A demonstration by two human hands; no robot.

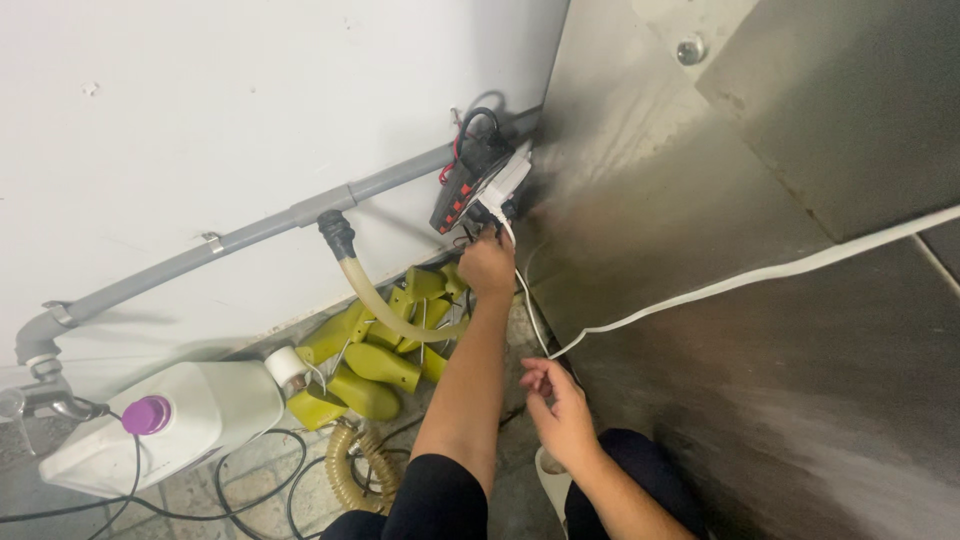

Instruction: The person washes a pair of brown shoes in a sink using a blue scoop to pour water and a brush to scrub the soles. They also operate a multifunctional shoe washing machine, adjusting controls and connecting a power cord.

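Observation:
My left hand (487, 263) reaches up to a black power strip (463, 180) with red switches, hanging at the wall corner, and its fingers are closed on a white plug (494, 204) set in the strip. My right hand (558, 405) is lower, near my knee, pinching the white cable (700, 291) that runs down from the plug and across the steel panel to the right.
A grey pipe (250, 232) slants along the white wall, with a beige hose (385, 312) dropping from it. Several yellow-green shoe lasts (375, 365) lie heaped on the floor. A white jug (170, 420) with a purple cap lies at left. A steel cabinet wall (760, 180) fills the right.

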